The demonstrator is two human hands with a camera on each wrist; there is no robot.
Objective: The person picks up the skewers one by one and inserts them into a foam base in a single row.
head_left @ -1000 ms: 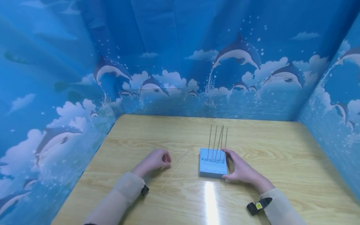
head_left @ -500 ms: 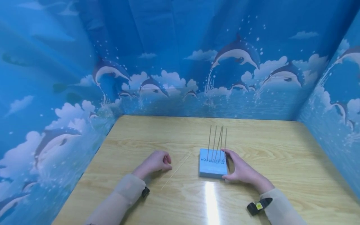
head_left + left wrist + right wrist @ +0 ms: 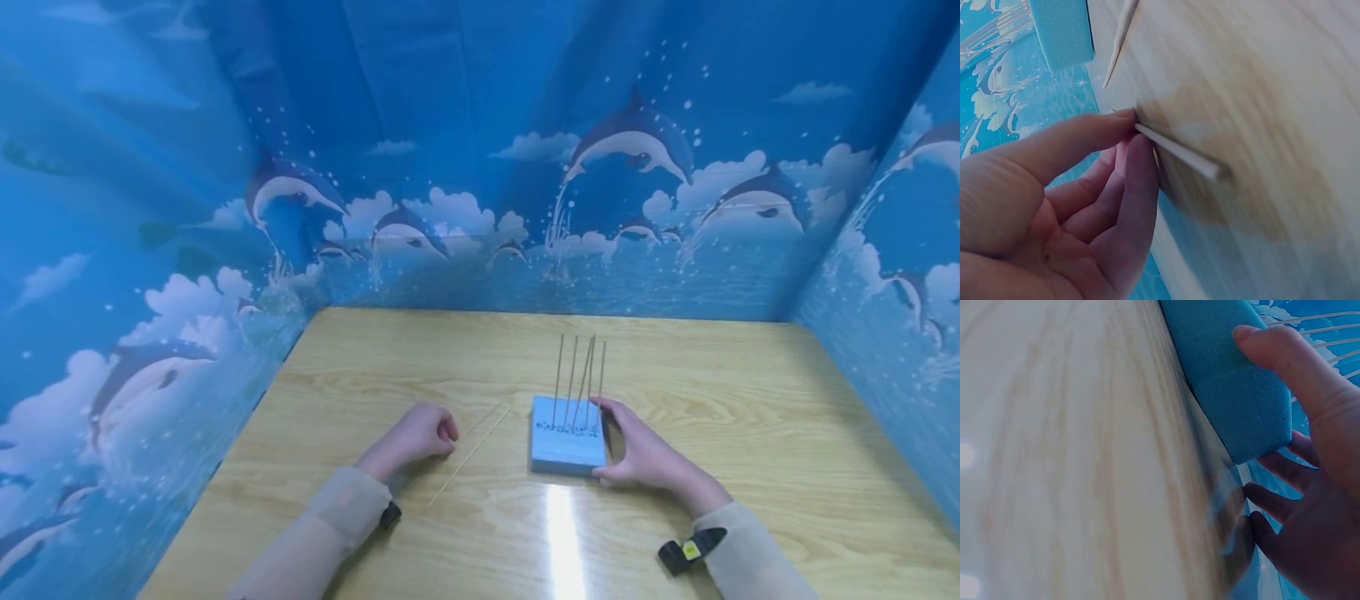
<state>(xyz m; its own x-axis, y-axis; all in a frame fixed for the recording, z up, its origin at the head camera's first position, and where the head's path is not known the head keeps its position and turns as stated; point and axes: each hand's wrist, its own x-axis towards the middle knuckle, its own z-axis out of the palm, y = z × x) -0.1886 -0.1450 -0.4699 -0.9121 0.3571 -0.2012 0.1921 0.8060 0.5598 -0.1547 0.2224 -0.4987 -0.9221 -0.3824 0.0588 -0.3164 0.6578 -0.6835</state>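
In the left wrist view, my left hand [image 3: 1097, 206] pinches a thin bamboo skewer [image 3: 1179, 151] between thumb and fingertips, close over the tabletop. Another bamboo skewer [image 3: 470, 456] lies slantwise on the table, just right of that hand; its tapered tip shows at the top of the left wrist view. To the right sits a blue foam block [image 3: 568, 457], with several skewers [image 3: 572, 379] standing in it, some leaning. My right hand [image 3: 637, 450] grips the block's right side, thumb on the near face [image 3: 1222, 375] and fingers round the far side.
The wood-grain table [image 3: 420, 358] carries a bright light reflection in front of the block. A blue curtain [image 3: 465, 167] printed with dolphins encloses the back and both sides.
My left hand has shifted slightly right, and the far end of the pinched skewer has drawn back a little. The right hand and foam block stay in place.
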